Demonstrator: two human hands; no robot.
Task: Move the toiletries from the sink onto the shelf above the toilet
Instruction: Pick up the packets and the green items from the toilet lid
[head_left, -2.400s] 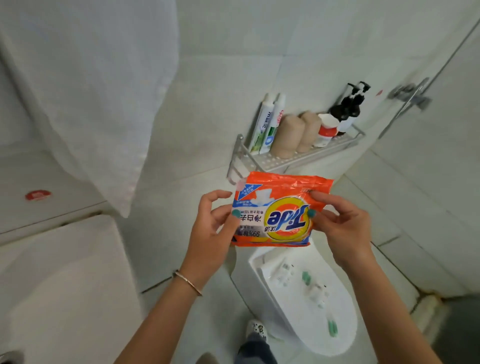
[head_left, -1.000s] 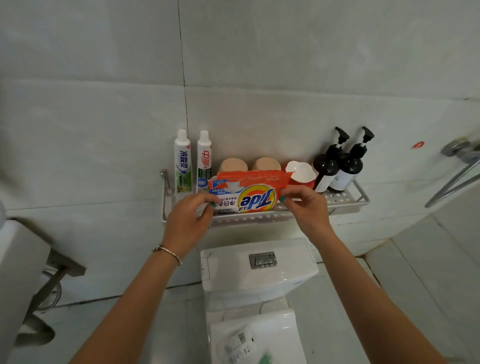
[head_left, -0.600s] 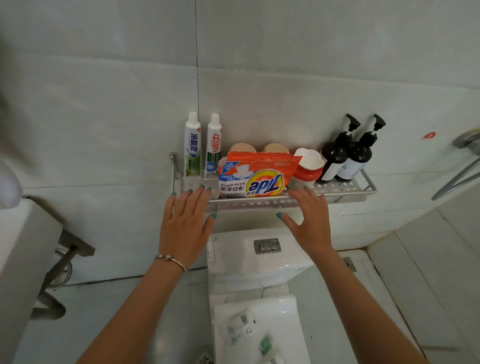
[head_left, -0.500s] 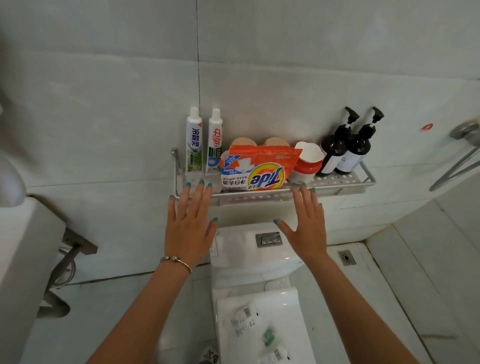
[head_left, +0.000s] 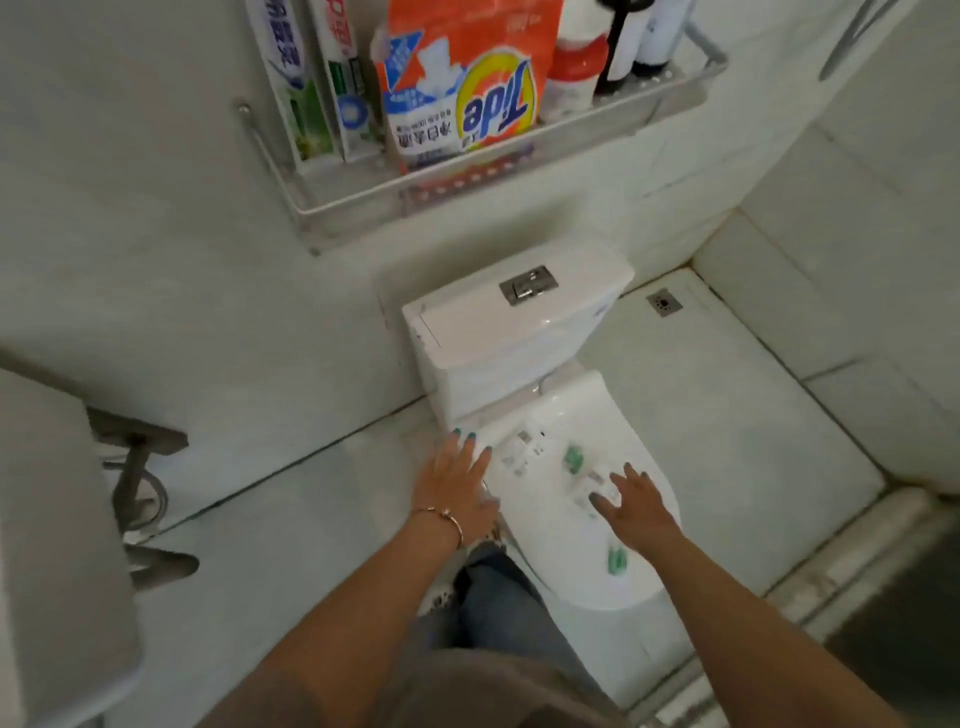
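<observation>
At the far left I see the edge of the sink (head_left: 57, 519), with its metal bracket (head_left: 136, 441) fixed to the tiled wall. Above and to the right, the metal shelf (head_left: 363, 200) is mounted on the wall over the toilet tank (head_left: 514, 332). On the shelf, from left to right, I read: two toothpaste tubes (head_left: 296, 83) standing upright side by side; the orange detergent bag (head_left: 467, 88) standing upright at the front of the shelf, just beside the tubes, with its printing reading upside down; a red-and-white container (head_left: 576, 73) just beside the bag; and two dark pump bottles (head_left: 628, 41), cut off by the top edge of the view. Below the shelf, my left hand (head_left: 457, 493) is lowered beside the left edge of the closed toilet lid (head_left: 587, 571), fingers straight and spread apart, holding nothing; a thin bracelet (head_left: 441, 517) sits on the wrist. My right hand (head_left: 636, 512) is over the lid, fingers likewise extended and apart, holding nothing. I cannot tell whether either hand touches the lid. The lid carries small white and green stickers (head_left: 571, 460), blurred. Both hands are well apart from the shelf. At the right, a floor drain (head_left: 664, 303) is set in the tiled floor beside the tank.
</observation>
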